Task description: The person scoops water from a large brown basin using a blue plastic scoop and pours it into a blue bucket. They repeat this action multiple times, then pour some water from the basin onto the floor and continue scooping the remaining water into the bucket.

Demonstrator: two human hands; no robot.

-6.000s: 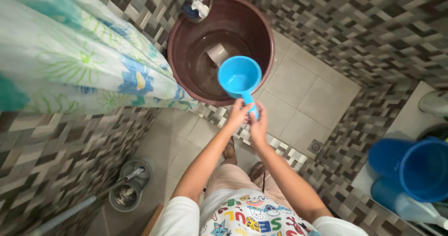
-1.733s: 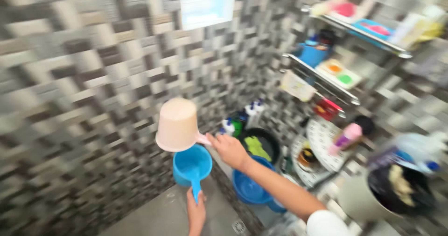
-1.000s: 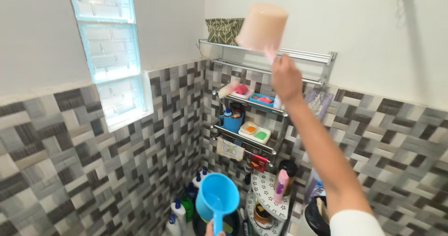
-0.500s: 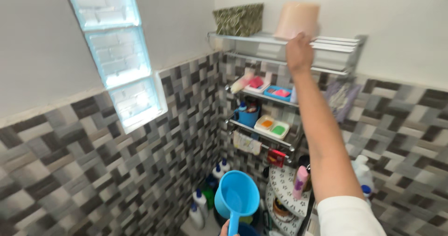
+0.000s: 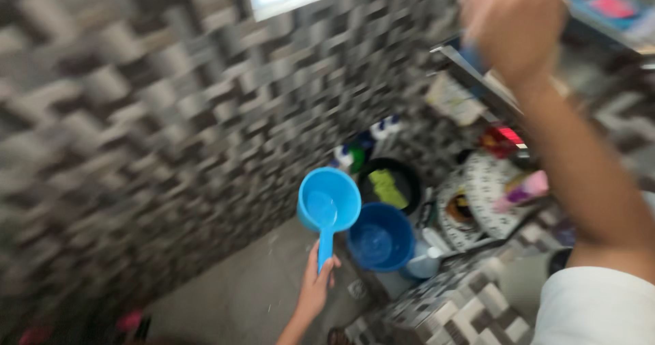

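Grey and black patterned wall tiles (image 5: 136,113) fill most of the blurred view, which has swung down from the high white wall and metal shelf seen half a second ago toward the pale floor (image 5: 239,304) in the corner. That change matters: the pale pink plastic dipper the right hand carried up a moment ago is no longer in sight, and it was last seen resting on the top shelf.

Now the right hand (image 5: 515,27) hangs raised at the upper right, close to the camera and heavily smeared; whether its grip is released or clenched cannot be told, though no pink dipper shows in it. The left hand (image 5: 317,283) is low and near, its grip closed around the handle of the light blue plastic dipper (image 5: 329,205), whose bowl faces up with a little water in it, just as before.

Just right of that dipper stands a dark blue round bucket (image 5: 380,237), and beyond it a black round basin holding something yellow-green (image 5: 389,184). White bottles with blue caps (image 5: 344,155) stand against the far wall, and a white patterned corner rack (image 5: 477,188) carries a pink bottle (image 5: 522,189).
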